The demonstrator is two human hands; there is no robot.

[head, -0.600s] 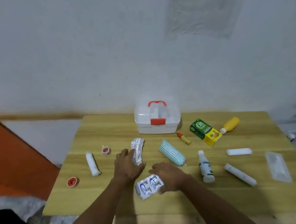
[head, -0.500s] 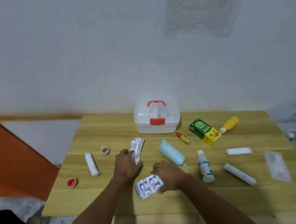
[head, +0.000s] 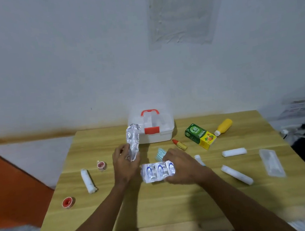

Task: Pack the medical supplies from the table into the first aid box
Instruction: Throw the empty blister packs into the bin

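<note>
The white first aid box with a red handle and latch stands closed at the table's far middle. My left hand grips a silver blister strip, held upright above the table in front of the box's left corner. Lifted just off the table, a blue-printed blister pack sits in my right hand. Behind my right hand, a light blue mask pack is partly hidden, and only the cap of a white bottle shows.
On the wooden table: bandage roll and two red tape rolls at left; red-yellow tube, green box, yellow bottle, two white rolls, clear packet at right.
Both hands closed on the blister packs and lifted them. The silver strip went up and stands upright; the printed pack rose and turned level. The camera view shifted.
</note>
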